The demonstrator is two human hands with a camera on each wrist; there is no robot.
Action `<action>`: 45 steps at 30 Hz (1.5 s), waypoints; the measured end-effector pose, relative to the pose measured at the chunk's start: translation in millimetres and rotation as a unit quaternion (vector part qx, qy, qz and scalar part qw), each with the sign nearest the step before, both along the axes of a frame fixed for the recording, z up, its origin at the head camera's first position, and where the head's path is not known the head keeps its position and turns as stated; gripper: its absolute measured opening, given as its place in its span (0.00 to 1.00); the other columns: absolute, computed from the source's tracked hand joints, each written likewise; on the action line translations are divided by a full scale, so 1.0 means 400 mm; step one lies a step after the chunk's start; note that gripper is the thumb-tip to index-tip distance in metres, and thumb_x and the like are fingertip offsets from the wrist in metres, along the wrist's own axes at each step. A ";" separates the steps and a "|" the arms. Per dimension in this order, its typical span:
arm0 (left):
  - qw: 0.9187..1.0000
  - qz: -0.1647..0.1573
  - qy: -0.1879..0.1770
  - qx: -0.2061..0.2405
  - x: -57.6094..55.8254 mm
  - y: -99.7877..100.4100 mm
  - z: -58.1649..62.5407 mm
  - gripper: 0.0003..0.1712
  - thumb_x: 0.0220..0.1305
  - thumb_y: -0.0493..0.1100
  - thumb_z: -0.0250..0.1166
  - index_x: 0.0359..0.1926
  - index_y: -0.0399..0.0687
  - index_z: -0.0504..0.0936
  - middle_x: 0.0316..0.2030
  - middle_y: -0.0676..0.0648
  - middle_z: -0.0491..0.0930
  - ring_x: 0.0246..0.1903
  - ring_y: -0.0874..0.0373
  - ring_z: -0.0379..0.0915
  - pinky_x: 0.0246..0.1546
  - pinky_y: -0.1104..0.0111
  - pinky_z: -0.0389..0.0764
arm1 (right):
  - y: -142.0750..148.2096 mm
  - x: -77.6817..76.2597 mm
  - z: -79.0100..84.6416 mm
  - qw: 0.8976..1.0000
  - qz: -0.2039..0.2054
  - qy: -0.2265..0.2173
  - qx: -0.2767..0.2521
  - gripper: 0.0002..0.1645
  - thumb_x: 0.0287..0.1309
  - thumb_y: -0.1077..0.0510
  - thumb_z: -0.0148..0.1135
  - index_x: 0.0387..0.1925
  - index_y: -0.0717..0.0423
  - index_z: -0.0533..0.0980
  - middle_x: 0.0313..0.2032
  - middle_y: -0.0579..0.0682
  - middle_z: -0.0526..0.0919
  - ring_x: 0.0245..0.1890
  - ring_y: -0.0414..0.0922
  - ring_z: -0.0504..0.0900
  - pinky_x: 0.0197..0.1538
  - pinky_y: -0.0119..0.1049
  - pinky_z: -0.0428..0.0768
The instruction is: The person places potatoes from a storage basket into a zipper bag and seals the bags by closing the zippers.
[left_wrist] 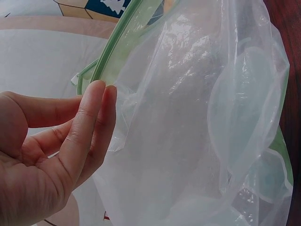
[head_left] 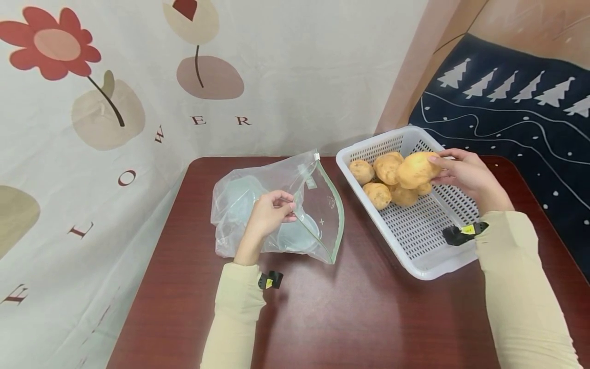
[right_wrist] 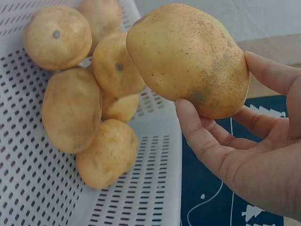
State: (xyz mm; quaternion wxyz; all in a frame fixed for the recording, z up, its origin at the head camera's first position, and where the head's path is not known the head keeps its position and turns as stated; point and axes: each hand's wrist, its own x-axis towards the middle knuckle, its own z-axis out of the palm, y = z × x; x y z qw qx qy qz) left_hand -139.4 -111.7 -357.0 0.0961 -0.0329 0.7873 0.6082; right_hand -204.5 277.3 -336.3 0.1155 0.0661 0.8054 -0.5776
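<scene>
My left hand (head_left: 272, 212) pinches the green-edged mouth of a clear zip bag (left_wrist: 174, 132) between thumb and fingers. The bag lies on the table with its mouth spread toward the right, and a white slider (head_left: 316, 156) shows at its far corner. Pale round shapes are printed on the plastic. In my right hand (head_left: 467, 177) is a large yellow potato (right_wrist: 188, 61), gripped by its right end and raised above the basket. Several more potatoes (right_wrist: 70, 110) lie together in the white perforated basket (head_left: 405, 251), toward its far left part.
The dark red table (head_left: 341, 318) carries both bag and basket. Behind it hangs a pale cloth (head_left: 295, 66) with flower prints and letters. A dark blue cloth with white trees (head_left: 502, 118) hangs at the right, close to the basket.
</scene>
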 end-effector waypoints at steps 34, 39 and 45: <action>1.000 0.000 0.014 -0.013 -0.009 0.019 -0.016 0.07 0.58 0.27 0.58 0.38 0.27 0.75 0.28 0.39 0.75 0.20 0.59 0.77 0.30 0.70 0.85 | -0.241 0.016 0.032 0.993 0.108 0.027 -0.031 0.26 0.60 0.56 0.57 0.53 0.70 0.64 0.43 0.59 0.70 0.31 0.39 0.79 0.39 0.38 0.85; 1.000 0.003 0.011 -0.013 -0.007 0.021 -0.012 0.07 0.58 0.28 0.58 0.38 0.27 0.75 0.28 0.39 0.75 0.21 0.58 0.77 0.29 0.70 0.85 | -0.278 0.029 0.013 0.989 0.130 0.030 -0.065 0.23 0.61 0.60 0.55 0.51 0.73 0.64 0.41 0.59 0.71 0.32 0.40 0.78 0.41 0.45 0.84; 1.000 -0.002 0.012 -0.015 -0.003 0.023 -0.014 0.07 0.59 0.28 0.58 0.38 0.28 0.75 0.29 0.38 0.75 0.22 0.56 0.78 0.30 0.70 0.85 | -0.314 0.042 -0.015 0.987 0.150 0.028 -0.047 0.23 0.60 0.60 0.56 0.52 0.72 0.65 0.41 0.60 0.73 0.32 0.42 0.78 0.41 0.44 0.84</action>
